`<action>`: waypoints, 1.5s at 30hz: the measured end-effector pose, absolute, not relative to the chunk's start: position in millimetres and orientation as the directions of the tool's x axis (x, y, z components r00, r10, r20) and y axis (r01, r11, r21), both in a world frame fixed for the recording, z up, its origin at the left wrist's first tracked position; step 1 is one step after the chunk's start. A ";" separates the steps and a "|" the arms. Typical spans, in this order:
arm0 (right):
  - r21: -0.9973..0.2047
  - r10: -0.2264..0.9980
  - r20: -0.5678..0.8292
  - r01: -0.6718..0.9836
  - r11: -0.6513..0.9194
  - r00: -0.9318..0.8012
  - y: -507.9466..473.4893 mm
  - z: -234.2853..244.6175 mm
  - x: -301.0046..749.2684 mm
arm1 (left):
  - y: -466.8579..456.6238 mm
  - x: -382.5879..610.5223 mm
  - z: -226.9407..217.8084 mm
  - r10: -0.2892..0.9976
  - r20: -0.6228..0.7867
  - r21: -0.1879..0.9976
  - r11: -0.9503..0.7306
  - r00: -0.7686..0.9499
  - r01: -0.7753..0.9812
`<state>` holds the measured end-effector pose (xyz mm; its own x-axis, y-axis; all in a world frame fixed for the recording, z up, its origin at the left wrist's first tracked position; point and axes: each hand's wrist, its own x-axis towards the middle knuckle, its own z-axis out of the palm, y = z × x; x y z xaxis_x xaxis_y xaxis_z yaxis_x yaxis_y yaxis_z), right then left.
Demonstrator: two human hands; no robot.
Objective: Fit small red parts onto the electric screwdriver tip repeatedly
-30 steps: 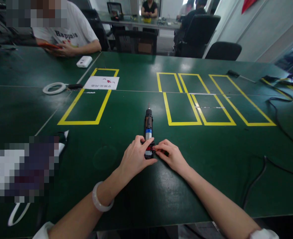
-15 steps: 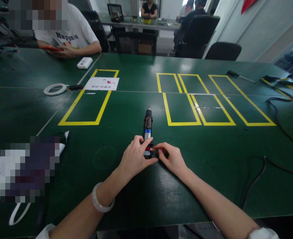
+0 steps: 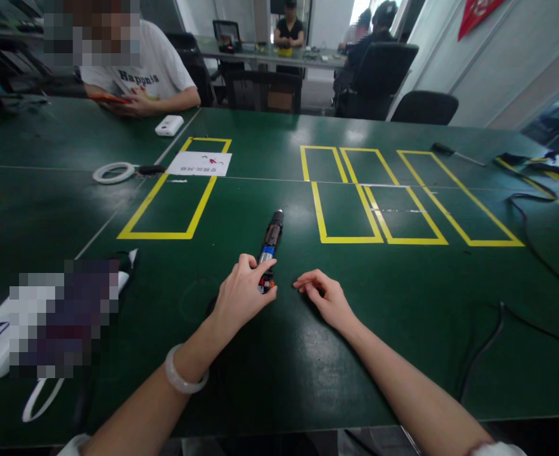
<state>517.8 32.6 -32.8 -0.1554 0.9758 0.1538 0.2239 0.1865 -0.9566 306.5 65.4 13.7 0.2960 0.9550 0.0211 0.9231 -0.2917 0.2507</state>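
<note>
An electric screwdriver, its inner motor and wiring exposed, lies tilted on the green table with its tip pointing away from me. My left hand is closed around its near end, thumb and fingers on either side of the small red and orange parts there. The palm hides part of that end. To the right, apart from the tool, my right hand rests on the table. Its fingers are loosely bent, the thumb stands off from them, and nothing shows in between.
Yellow tape outlines mark the green table. A white paper sign, a white cable coil and another screwdriver lie farther back. Black cables run along the right. Across the table sits a person holding an orange-edged object.
The electric screwdriver has shifted left in my left hand and now leans, its tip to the right. My right hand has let go of the small orange part and come away from the tool.
</note>
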 end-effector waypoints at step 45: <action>-0.943 0.970 0.098 0.290 0.162 -0.224 33.8 -31.2 520.9 | 126.2 126.0 5.8 0.997 -0.024 0.217 0.071 -0.068 0.973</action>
